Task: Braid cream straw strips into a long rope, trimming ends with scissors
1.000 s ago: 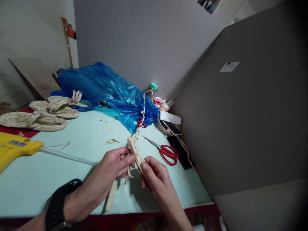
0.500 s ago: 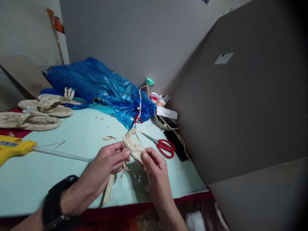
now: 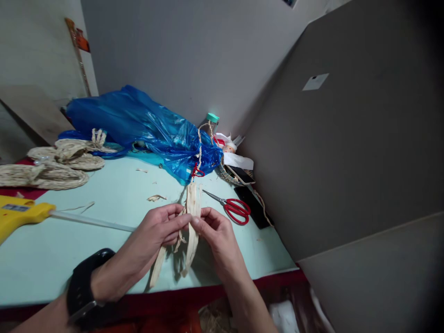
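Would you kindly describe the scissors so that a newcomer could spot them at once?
On the pale green tabletop, find the right hand. Just beyond it, beside a flat black object, lie the scissors, set apart from that dark neighbour by their red looped handles.

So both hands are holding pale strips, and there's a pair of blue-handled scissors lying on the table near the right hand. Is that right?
Not quite: the scissors are red-handled, not blue, as the head view shows. They do lie on the table near the right hand, and it and the left hand hold pale strips.
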Motion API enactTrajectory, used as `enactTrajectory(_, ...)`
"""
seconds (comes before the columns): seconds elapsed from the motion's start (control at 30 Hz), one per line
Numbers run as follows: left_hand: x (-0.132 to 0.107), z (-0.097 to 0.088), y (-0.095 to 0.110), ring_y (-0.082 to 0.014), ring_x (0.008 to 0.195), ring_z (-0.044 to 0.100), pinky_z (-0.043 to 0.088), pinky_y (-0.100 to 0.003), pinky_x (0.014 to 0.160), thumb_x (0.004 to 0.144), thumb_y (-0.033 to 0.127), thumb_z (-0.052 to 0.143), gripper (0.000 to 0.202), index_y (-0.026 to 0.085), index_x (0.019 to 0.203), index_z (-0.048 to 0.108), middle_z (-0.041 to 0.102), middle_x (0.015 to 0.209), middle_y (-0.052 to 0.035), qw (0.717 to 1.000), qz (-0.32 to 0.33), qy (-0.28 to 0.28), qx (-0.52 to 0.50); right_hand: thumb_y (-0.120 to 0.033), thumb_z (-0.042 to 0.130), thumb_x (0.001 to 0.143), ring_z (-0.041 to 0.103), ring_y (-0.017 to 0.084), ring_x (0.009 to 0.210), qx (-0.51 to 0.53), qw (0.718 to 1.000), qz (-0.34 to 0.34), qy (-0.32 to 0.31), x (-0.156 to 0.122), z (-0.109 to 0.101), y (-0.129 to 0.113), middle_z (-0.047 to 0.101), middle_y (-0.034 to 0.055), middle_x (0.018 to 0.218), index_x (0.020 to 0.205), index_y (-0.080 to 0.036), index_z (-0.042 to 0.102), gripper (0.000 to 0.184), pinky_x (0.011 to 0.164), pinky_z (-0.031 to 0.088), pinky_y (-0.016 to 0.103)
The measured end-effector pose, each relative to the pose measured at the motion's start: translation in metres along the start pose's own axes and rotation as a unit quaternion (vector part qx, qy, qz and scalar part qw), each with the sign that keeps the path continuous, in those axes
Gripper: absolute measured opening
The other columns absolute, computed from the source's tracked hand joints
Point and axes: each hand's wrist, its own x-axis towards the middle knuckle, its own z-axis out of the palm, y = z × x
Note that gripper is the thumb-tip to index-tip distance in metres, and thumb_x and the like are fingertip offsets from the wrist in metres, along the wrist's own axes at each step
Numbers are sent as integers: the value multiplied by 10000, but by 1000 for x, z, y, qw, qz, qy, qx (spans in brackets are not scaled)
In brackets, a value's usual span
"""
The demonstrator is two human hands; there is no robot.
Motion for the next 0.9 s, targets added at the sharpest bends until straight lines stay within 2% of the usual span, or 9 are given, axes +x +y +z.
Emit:
enactTrajectory(0.07, 0, 0, 0, -72, 583, 471, 342, -174, 541, 761, 265, 722, 177, 166, 854, 609, 540, 711, 36, 1000, -14, 1, 3, -334, 774, 705, 505, 108, 631, -10, 1000, 1, -5, 3, 1, 1, 612, -3, 708, 809, -147, 643, 251, 619, 396, 226)
enactTrajectory(0.1, 1, -1, 0, -69, 573, 471, 347, -174, 542, 757, 251, 719, 164, 167, 848, 611, 532, 693, 43, 1000, -17, 1, 4, -326, 773, 701, 496, 104, 624, -13, 1000, -1, -6, 3, 1, 1, 603, -8, 694, 797, -145, 641, 243, 615, 389, 223)
enactTrajectory(0.23, 2, -3, 0, -31, 457, 320, 228, -158, 454, 750, 220, 703, 117, 161, 795, 613, 415, 580, 93, 1000, -11, 2, 18, -291, 763, 689, 466, 93, 613, -11, 1000, -11, -5, 4, 1, 1, 593, -17, 686, 777, -146, 638, 212, 599, 363, 213)
enactTrajectory(0.33, 3, -4, 0, -32, 453, 312, 188, -162, 442, 746, 242, 695, 129, 158, 787, 607, 429, 582, 88, 999, -6, 14, 37, -290, 745, 697, 451, 92, 604, -5, 1000, 0, -19, 4, -1, -1, 576, -20, 690, 794, -147, 648, 198, 600, 354, 219)
enactTrajectory(0.53, 5, -2, -1, -57, 485, 356, 222, -183, 458, 709, 302, 708, 196, 163, 769, 582, 479, 615, 64, 996, 1, 39, 84, -328, 749, 691, 451, 96, 597, -53, 999, -5, -11, 5, -3, -2, 550, -36, 671, 779, -163, 611, 231, 592, 360, 222)
enactTrajectory(0.67, 6, -2, -2, -68, 490, 336, 239, -198, 454, 737, 330, 677, 190, 158, 771, 605, 452, 605, 64, 989, 35, 51, 132, -337, 684, 731, 479, 114, 638, -114, 992, -45, 8, 4, 2, 0, 555, -28, 708, 795, -174, 566, 211, 599, 376, 228)
enactTrajectory(0.77, 5, -1, -1, -69, 488, 330, 237, -202, 448, 744, 316, 663, 169, 155, 744, 612, 448, 590, 68, 985, 52, 56, 153, -309, 605, 793, 477, 123, 639, -214, 971, -105, 29, 1, 6, 0, 545, -24, 707, 792, -181, 546, 141, 608, 381, 241)
enactTrajectory(0.9, 4, 2, 2, -82, 502, 383, 271, -210, 458, 725, 286, 666, 130, 160, 727, 634, 518, 593, 54, 984, 59, 56, 158, -230, 526, 842, 464, 126, 635, -345, 921, -175, 39, -2, 7, 1, 541, -28, 711, 784, -198, 519, 66, 612, 359, 247)
